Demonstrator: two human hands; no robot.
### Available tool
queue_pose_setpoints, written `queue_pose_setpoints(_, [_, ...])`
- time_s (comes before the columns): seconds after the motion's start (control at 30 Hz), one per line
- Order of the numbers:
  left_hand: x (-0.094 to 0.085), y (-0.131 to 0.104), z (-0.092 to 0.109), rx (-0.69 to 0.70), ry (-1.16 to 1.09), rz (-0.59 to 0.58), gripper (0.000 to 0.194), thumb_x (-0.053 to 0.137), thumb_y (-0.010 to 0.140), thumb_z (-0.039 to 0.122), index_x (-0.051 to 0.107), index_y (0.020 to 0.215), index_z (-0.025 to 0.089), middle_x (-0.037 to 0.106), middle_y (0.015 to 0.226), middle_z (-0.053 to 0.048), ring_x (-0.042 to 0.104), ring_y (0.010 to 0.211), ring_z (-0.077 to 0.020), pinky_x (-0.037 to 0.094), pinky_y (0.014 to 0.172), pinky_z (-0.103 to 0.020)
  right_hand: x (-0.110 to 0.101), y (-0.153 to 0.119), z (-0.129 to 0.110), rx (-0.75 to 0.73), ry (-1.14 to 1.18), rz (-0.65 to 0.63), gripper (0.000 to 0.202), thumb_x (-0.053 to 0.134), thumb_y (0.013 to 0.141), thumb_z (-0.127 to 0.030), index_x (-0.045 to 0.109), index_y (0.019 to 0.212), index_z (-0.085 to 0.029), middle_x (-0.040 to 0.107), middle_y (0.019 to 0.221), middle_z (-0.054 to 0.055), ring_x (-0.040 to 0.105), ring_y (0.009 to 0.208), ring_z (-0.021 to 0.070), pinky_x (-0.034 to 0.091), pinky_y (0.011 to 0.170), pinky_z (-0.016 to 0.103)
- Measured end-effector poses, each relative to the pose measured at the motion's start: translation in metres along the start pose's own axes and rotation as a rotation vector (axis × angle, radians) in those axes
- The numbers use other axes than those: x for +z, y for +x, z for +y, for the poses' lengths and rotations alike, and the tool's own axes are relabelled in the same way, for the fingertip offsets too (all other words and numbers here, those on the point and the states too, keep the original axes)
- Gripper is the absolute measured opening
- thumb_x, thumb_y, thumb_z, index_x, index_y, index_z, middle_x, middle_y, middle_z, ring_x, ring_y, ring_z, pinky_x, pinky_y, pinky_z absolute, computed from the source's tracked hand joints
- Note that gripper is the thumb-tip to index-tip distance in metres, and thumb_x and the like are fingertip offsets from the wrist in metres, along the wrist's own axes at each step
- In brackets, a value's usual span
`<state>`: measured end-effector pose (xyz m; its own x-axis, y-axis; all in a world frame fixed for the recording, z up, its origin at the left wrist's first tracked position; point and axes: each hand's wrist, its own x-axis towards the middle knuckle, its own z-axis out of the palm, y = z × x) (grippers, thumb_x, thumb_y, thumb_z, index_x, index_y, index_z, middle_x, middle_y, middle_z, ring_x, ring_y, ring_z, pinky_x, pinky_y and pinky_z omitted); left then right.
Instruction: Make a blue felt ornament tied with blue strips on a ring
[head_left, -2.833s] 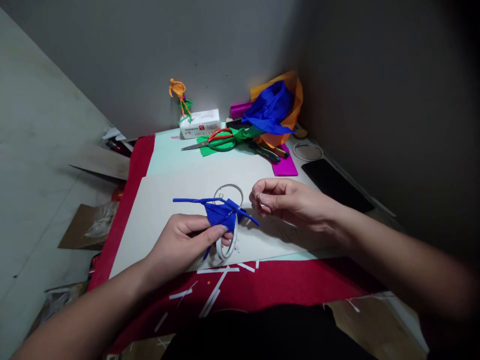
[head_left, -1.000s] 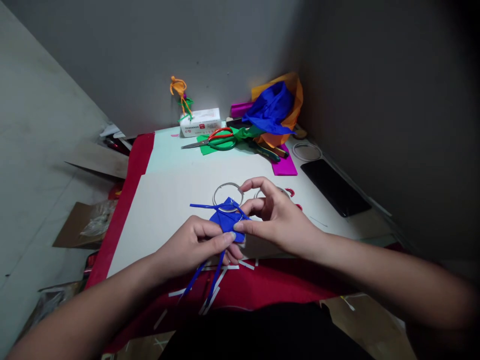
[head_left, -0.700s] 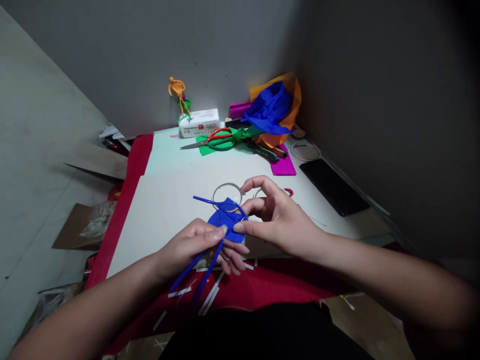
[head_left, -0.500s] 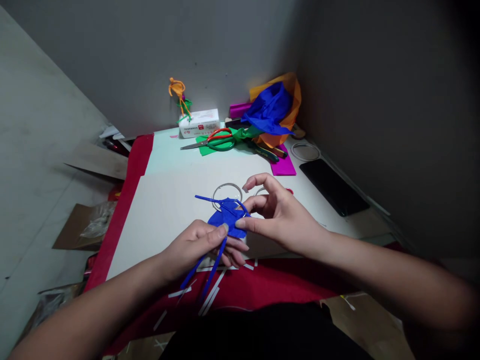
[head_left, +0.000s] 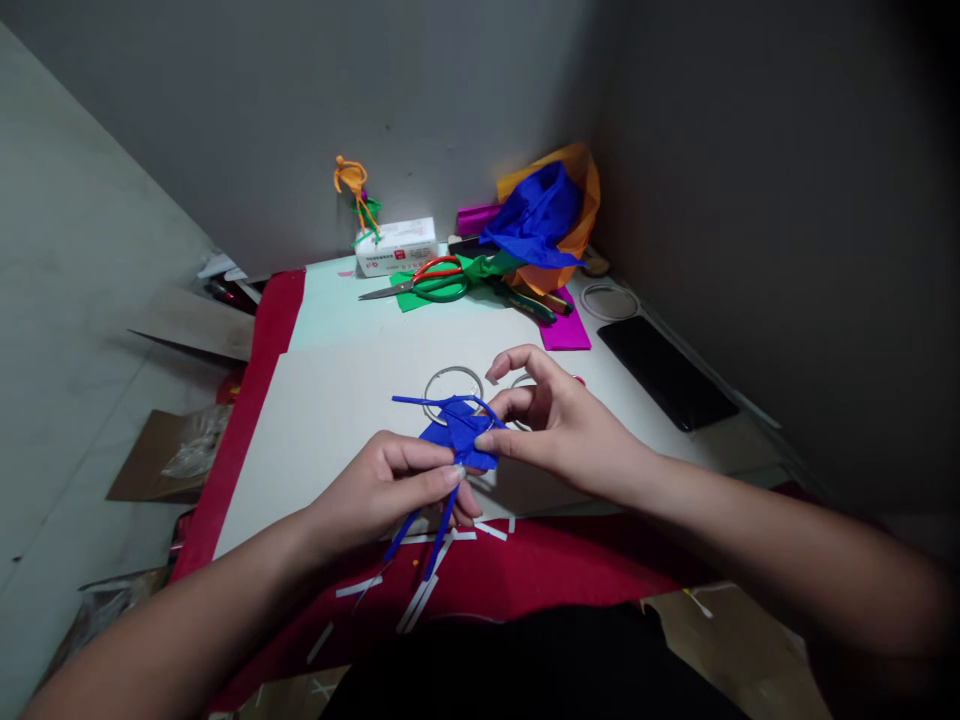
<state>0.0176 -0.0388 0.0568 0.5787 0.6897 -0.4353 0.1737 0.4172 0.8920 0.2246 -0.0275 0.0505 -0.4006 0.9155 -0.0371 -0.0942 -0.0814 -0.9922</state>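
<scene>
A small blue paper figure [head_left: 463, 430] with thin wrapped limbs is between my two hands, above the white board. My left hand [head_left: 409, 480] pinches its lower middle between thumb and fingers; two blue legs hang down below the thumb. With thumb and index finger, my right hand [head_left: 536, 415] grips the blue paper at the figure's right side, near a bent arm. The other arm sticks out straight to the left. Behind the figure, a coil of wire [head_left: 454, 368] lies on the board, partly covered by it.
Scissors [head_left: 431, 282] with red and green handles, pliers [head_left: 529, 300] and crumpled blue paper [head_left: 536, 215] lie at the back. An orange figure [head_left: 352, 180] stands by a white box [head_left: 397, 248]. At right lies a black phone [head_left: 667, 373]. White strips [head_left: 420, 600] litter the red cloth [head_left: 525, 560].
My left thumb and fingers have moved slightly right and curled closer on the figure's middle. The blue legs have swung to the right. My right hand keeps nearly the same place.
</scene>
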Motion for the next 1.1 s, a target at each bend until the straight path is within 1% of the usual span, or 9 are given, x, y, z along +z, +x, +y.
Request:
queue_pose_setpoints(0.23, [0.002,0.001,-0.004,-0.020,-0.103,0.071,0.023,0.064,0.082,0.033,0.073,0.082,0.013,0.070,0.070,-0.006,0.065,0.062,-0.0136,0.050,0.062,-0.024,0.000,0.004,0.005,-0.038,-0.040,-0.002,0.043,0.067,0.076,-0.019,0.038,0.108,-0.025,0.058,0.075,-0.003,0.059,0.071,0.0121,0.046,0.067,0.026])
queue_pose_setpoints(0.37, [0.002,-0.001,-0.002,0.013,-0.114,0.124,0.022,0.063,0.082,0.032,0.073,0.087,0.014,0.070,0.070,-0.005,0.064,0.060,-0.0131,0.052,0.062,-0.026,-0.003,-0.001,-0.005,-0.216,-0.177,0.170,0.047,0.065,0.079,-0.024,0.038,0.118,-0.026,0.056,0.082,0.000,0.056,0.078,0.0139,0.045,0.072,0.028])
queue_pose_setpoints(0.43, [0.002,-0.001,-0.001,0.044,-0.105,0.143,0.021,0.062,0.083,0.031,0.073,0.083,0.013,0.070,0.070,-0.004,0.064,0.061,-0.0124,0.052,0.063,-0.025,-0.003,-0.008,-0.012,-0.246,-0.154,0.224,0.047,0.065,0.080,-0.022,0.040,0.120,-0.028,0.053,0.075,-0.002,0.052,0.069,0.0123,0.043,0.064,0.025])
queue_pose_setpoints(0.47, [0.002,-0.001,-0.001,0.059,-0.103,0.150,0.021,0.062,0.083,0.031,0.073,0.080,0.013,0.070,0.071,-0.004,0.064,0.061,-0.0122,0.052,0.063,-0.025,-0.002,-0.013,-0.014,-0.209,-0.088,0.182,0.047,0.064,0.081,-0.022,0.041,0.121,-0.028,0.050,0.069,-0.003,0.048,0.062,0.0112,0.041,0.058,0.024])
queue_pose_setpoints(0.5, [0.002,-0.001,0.000,0.073,-0.101,0.154,0.022,0.061,0.083,0.030,0.073,0.077,0.013,0.070,0.072,-0.004,0.064,0.061,-0.0120,0.052,0.063,-0.024,0.000,-0.017,-0.015,-0.139,0.009,0.081,0.047,0.062,0.082,-0.022,0.041,0.124,-0.029,0.046,0.063,-0.005,0.044,0.055,0.0097,0.037,0.051,0.022])
queue_pose_setpoints(0.6, [0.002,-0.001,0.001,0.106,-0.059,0.158,0.024,0.059,0.085,0.028,0.071,0.072,0.013,0.070,0.068,-0.004,0.064,0.061,-0.0115,0.051,0.063,-0.022,0.008,-0.027,-0.010,0.109,0.351,-0.324,0.056,0.057,0.085,-0.021,0.034,0.136,-0.029,0.040,0.052,-0.008,0.031,0.042,0.0061,0.026,0.042,0.020])
queue_pose_setpoints(0.67, [0.002,-0.002,0.003,0.122,-0.002,0.170,0.025,0.056,0.086,0.027,0.071,0.072,0.013,0.069,0.065,-0.003,0.064,0.061,-0.0112,0.049,0.062,-0.020,0.014,-0.030,-0.002,0.206,0.513,-0.450,0.063,0.057,0.083,-0.016,0.031,0.139,-0.029,0.040,0.051,-0.009,0.029,0.040,0.0047,0.024,0.041,0.018])
queue_pose_setpoints(0.83, [0.002,-0.004,0.006,0.155,0.089,0.202,0.027,0.054,0.088,0.028,0.071,0.073,0.013,0.068,0.064,-0.003,0.063,0.062,-0.0111,0.047,0.061,-0.020,0.020,-0.027,0.014,0.243,0.620,-0.455,0.070,0.056,0.082,-0.009,0.028,0.142,-0.031,0.046,0.052,-0.009,0.032,0.041,0.0038,0.025,0.044,0.018])
queue_pose_setpoints(1.1, [0.004,-0.003,0.005,0.169,0.037,0.221,0.025,0.055,0.087,0.028,0.070,0.073,0.013,0.068,0.066,-0.002,0.063,0.062,-0.0106,0.049,0.061,-0.019,0.015,-0.026,0.022,0.166,0.464,-0.438,0.070,0.059,0.085,-0.016,0.025,0.143,-0.034,0.044,0.055,-0.009,0.035,0.044,0.0031,0.025,0.045,0.017])
